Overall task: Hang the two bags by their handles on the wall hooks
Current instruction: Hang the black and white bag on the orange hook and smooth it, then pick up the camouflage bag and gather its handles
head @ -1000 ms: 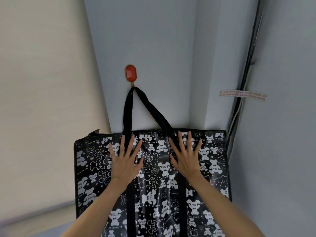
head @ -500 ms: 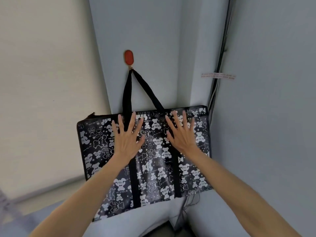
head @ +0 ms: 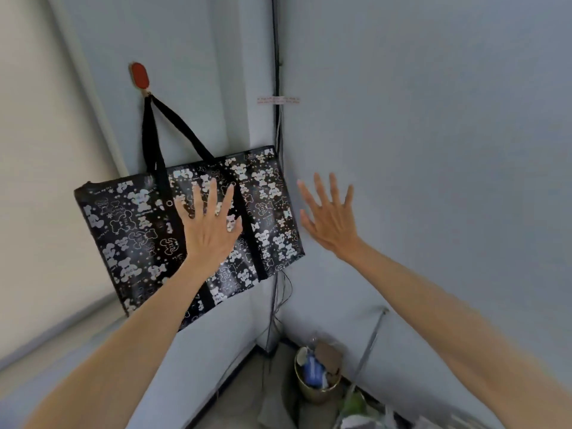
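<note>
The fingers [head: 213, 193] of the left hand [head: 210, 230] are spread apart and laid flat on the front of the black bag [head: 130, 230], a glossy one printed with white bears; they clamp nothing, only press or steady the panel. The right hand [head: 332, 221], off at three o'clock from the left one, has its fingers [head: 332, 187] splayed open too and holds nothing. It sits just past the bag's right edge, in front of the grey side wall [head: 433, 150]; whether it touches that wall cannot be told.

From the hands, follow the bag's black handles [head: 154, 140] up toward eleven o'clock: they run together to a red wall hook [head: 140, 75] and loop over its small peg, so the bag hangs by them against the back wall, its right edge tucked into the corner. It hangs tilted, left end lower.

By my reading, half the task is done: one bag is up and seems settled. The second bag is nowhere in view, nor is a second hook, so fetching and hanging it remains.

Down at five o'clock, on the floor in the corner, stands a small bin [head: 317, 374] with scraps in it, and dark cables [head: 275, 125] run down the corner seam.
</note>
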